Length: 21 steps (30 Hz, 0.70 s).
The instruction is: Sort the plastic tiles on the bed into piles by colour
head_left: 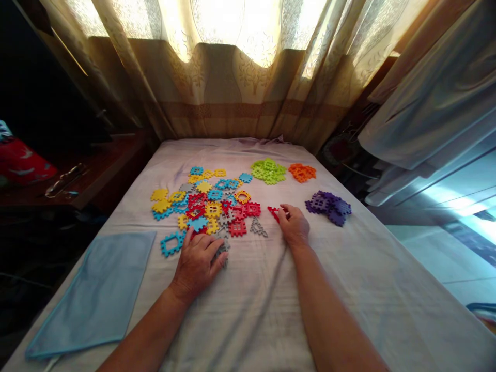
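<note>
A mixed pile of flat plastic interlocking tiles in red, yellow, blue and grey lies on the cloth-covered surface. My left hand (197, 262) rests palm down at the near edge of this pile, fingers spread, over some grey tiles (222, 249) that it partly hides. Just left of its fingers is a blue frame tile (172, 244). My right hand (295, 225) pinches a red triangular tile (274, 212) to the right of the pile; its fingers cover part of the tile. Between the hands lie a grey triangular tile (258, 227) and a red window tile (237, 228).
Sorted heaps stand beyond and to the right: green tiles (268, 171), orange tiles (301, 173) and purple tiles (329, 206). A light blue cloth bag (101, 289) lies at the left. A curtain (232, 88) hangs behind the far edge; a dark wooden cabinet (112, 155) stands left.
</note>
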Available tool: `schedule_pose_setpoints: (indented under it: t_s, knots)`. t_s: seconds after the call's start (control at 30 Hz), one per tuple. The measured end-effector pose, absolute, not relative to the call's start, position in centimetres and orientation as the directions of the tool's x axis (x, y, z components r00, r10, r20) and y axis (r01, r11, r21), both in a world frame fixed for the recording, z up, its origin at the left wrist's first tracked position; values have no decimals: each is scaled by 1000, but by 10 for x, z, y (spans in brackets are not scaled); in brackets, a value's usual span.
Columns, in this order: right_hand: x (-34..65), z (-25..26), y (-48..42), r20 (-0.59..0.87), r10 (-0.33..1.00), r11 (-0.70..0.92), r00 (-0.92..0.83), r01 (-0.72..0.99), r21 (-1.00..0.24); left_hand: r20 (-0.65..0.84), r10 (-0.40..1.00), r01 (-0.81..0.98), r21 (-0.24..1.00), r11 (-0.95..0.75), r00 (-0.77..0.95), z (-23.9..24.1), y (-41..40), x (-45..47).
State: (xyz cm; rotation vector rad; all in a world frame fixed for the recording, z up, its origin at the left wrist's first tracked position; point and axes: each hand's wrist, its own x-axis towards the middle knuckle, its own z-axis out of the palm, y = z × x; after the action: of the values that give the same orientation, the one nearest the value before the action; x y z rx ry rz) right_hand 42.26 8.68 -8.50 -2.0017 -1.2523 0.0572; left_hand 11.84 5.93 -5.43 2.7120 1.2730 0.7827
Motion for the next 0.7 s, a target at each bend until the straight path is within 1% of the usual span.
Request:
schedule_pose_setpoints:
  t_s: [0.1, 0.2, 0.33, 0.4, 0.43, 0.53, 0.7]
  knots:
    - [417, -83, 87, 436, 760, -197, 482, 810, -553, 429, 732, 710, 250, -659, 529, -54, 60, 118]
    - [403, -74, 86, 496, 786, -91, 369, 863, -497, 431, 736, 719, 244, -651, 521, -54, 61, 118]
    - [372, -62, 81, 438, 899, 194, 21, 876, -441, 429, 758, 750, 235, -619, 491, -59, 63, 118]
    - [359, -58, 78, 401, 907, 298, -126, 866, -401, 434, 766, 759, 238, -606, 475, -62, 64, 117]
    - [354, -57, 76, 386, 907, 324, -171, 867, -378, 434, 767, 759, 240, -605, 474, -64, 65, 116]
    - [347, -55, 71, 342, 911, 348, -229, 873, -341, 426, 763, 748, 248, -615, 486, -68, 66, 115]
    - [344, -57, 71, 321, 913, 361, -253, 867, -343, 429, 760, 743, 254, -619, 487, -69, 67, 114]
